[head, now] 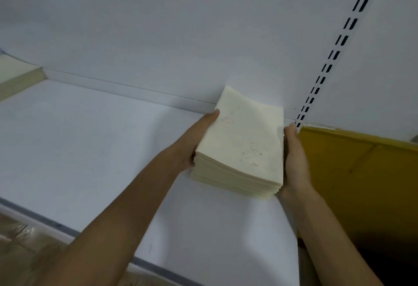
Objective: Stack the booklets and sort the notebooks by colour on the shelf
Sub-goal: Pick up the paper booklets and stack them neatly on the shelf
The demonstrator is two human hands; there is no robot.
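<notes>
Against a white back panel (181,36), a wide white shelf (90,150) runs from left to right, with a grey strip along its front edge. At the right end of the shelf stands a yellow box (362,184), its near wall just beside the person's right forearm. A stack of cream booklets (244,145) sits toward the right rear of the shelf, its far corner close to the back panel; whether it rests on the shelf or is slightly lifted cannot be told. Both hands grasp this stack from opposite sides: the left hand (199,141) lies along the left edge with the thumb on the top cover, and the right hand (294,163) clasps the right edge. A second cream pile (18,77) lies at the far left. A slotted rail (339,41) rises behind the box.
</notes>
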